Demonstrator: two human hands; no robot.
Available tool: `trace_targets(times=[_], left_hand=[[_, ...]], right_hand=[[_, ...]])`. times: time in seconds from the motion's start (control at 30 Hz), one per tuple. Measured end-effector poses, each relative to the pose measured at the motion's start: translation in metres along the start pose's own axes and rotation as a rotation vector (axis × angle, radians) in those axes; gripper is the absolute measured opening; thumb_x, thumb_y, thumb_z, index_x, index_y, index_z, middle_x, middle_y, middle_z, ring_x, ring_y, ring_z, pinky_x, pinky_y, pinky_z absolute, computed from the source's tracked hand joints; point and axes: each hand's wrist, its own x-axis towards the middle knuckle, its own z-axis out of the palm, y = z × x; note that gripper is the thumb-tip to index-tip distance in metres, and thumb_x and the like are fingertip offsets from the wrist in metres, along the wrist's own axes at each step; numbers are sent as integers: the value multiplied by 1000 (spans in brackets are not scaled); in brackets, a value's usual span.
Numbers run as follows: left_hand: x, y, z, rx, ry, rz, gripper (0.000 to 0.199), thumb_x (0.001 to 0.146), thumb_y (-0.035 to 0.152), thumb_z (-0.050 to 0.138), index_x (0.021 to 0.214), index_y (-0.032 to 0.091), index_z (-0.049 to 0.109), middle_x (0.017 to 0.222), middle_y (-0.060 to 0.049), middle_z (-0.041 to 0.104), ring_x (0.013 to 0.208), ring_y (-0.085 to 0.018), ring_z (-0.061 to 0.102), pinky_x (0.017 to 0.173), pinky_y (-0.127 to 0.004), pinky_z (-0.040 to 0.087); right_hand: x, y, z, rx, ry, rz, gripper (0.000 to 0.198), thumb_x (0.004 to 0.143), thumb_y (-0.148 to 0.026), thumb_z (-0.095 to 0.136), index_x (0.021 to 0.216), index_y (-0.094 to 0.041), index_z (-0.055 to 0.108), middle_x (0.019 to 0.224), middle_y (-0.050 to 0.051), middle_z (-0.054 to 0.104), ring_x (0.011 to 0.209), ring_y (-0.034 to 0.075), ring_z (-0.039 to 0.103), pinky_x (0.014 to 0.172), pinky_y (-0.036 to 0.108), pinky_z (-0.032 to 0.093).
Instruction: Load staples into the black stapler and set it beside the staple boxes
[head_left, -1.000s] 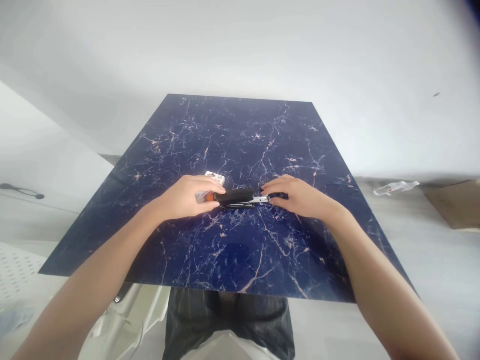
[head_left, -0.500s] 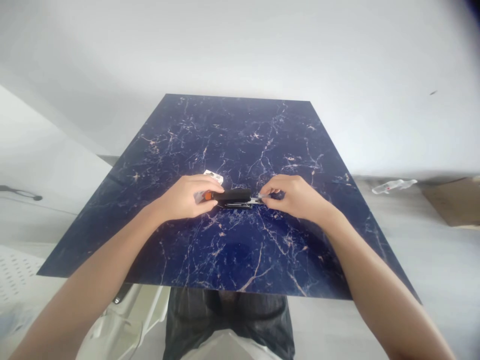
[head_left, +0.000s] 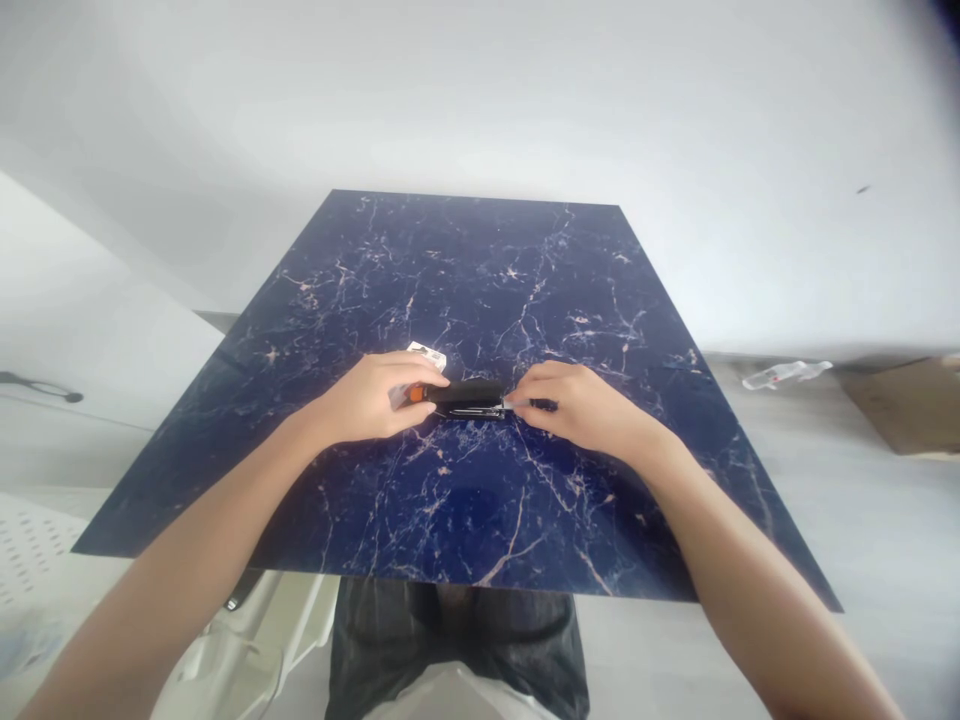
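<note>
A black stapler with an orange end lies across the middle of the dark blue marbled table, and a strip of metal shows along its near side. My left hand grips the orange end between thumb and fingers. At the opposite end, my right hand is closed in a pinch on the short metal piece that sticks out; its fingertips hide most of that piece. Just behind my left fingers sits a small white box, partly covered by the hand.
A brown cardboard box and a clear plastic item are on the floor to the right. White furniture stands below the table's near left edge. A pale wall rises behind the table.
My right hand has shifted slightly left, towards the stapler, and less of the metal piece sticks out. My left hand and the white box have stayed in place.
</note>
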Motion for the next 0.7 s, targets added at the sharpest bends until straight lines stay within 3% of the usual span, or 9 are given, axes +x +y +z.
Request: trace_targets(times=[0.13,0.27,0.37,0.53,0.6,0.7], left_hand=[[1,-1,-3,31,-82,-58,36,90,38,71,124,27,75,114,-7,77,106,-28,68,93,-44,57],[2,-4,-2,96,-167,-124,29,86,41,77,112,27,78,99,-6,77,103,-29,63,81,-40,55],[2,-7,1,118,-139,-102,32,86,40,79,116,27,77,99,-6,76,101,-28,63,82,-39,55],[4,-7,5,97,-77,-27,35,85,34,79,118,26,75,114,-6,77,103,-26,70,88,-39,56],[5,-5,8,95,-62,-18,28,85,32,77,112,25,76,113,-6,78,98,-25,73,84,-37,57],[6,0,14,129,-4,-31,23,84,31,76,106,23,76,107,-6,79,92,-24,74,78,-34,57]], right_hand=[[-6,-8,-6,-129,33,202,10,93,-22,62,95,-24,71,87,4,77,73,22,70,70,34,52],[-7,-30,2,-344,-21,315,8,91,-18,55,93,-22,62,59,2,62,48,19,54,52,32,34],[-5,-49,21,-242,42,385,6,93,-20,51,97,-23,55,57,0,59,43,18,51,48,31,31],[-8,-73,53,277,159,448,17,88,-21,58,97,-27,46,76,-1,70,52,18,64,54,32,50],[-10,-76,58,448,143,416,17,86,-20,60,93,-27,46,99,3,73,58,16,69,57,33,55],[-8,-72,57,562,74,360,12,85,-20,64,85,-25,53,130,8,65,68,16,74,68,38,62]])
